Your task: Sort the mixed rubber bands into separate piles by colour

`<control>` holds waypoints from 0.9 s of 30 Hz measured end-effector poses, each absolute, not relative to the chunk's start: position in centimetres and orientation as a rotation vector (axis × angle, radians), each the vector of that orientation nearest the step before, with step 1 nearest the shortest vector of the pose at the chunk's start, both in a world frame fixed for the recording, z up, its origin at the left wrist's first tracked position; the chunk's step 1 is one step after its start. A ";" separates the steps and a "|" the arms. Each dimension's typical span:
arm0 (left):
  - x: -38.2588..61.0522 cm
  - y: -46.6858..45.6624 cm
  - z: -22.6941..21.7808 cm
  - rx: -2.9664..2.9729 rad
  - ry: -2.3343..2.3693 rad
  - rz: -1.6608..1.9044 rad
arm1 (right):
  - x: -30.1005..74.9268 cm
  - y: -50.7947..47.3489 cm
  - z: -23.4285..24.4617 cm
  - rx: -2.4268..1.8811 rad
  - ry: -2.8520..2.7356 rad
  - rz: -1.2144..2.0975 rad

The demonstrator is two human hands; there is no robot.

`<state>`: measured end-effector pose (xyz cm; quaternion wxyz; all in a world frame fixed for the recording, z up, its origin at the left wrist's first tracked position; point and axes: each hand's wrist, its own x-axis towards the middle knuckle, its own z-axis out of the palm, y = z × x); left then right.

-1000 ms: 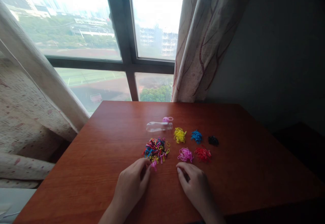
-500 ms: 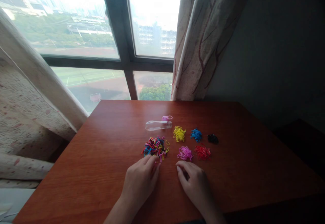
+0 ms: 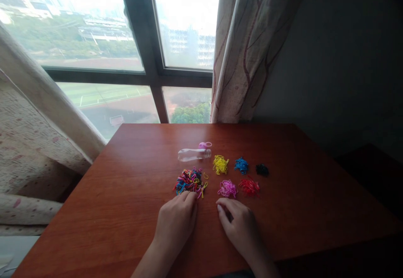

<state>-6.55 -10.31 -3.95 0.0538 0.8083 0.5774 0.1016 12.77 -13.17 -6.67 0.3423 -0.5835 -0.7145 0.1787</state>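
Note:
My left hand (image 3: 178, 217) is at the near edge of a mixed pile of small coloured rubber bands (image 3: 189, 180). Its fingers are bent together and their tips are mostly hidden, so what they pinch does not show. My right hand (image 3: 237, 219) rests curled on the table, thumb and index tips close together; anything between them is too small to make out. Just beyond it lies a heap of pink rubber bands (image 3: 228, 188), with red rubber bands (image 3: 249, 186) to the right. Farther back are yellow (image 3: 221, 165), blue (image 3: 241, 165) and black rubber bands (image 3: 262, 169).
A clear bottle (image 3: 190, 155) lies on its side behind the mixed pile, its mouth to the right. Behind its neck sits a pink cap with a loop (image 3: 204, 145). The brown wooden table (image 3: 110, 194) meets a window and curtains (image 3: 239, 59).
My left hand's thumb has drawn in against the fingers at the pile's edge. My right hand has hardly moved. The whole view has shifted slightly.

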 end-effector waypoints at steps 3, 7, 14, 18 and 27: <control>-6.8 -10.6 -4.2 2.448 1.751 0.431 | 12.8 -13.2 -6.6 -1.520 -1.851 0.482; -6.4 -10.6 -3.9 2.432 1.682 0.574 | 12.8 -13.2 -6.7 -1.514 -1.859 0.463; -2.8 -8.3 -1.6 2.446 1.472 0.505 | 12.9 -13.2 -6.5 -1.522 -1.922 0.457; -0.3 -6.6 -0.7 2.469 1.365 0.396 | 12.9 -13.4 -6.5 -1.541 -1.907 0.444; 0.5 -5.6 -0.9 2.470 1.355 0.309 | 12.9 -13.2 -6.8 -1.539 -1.884 0.445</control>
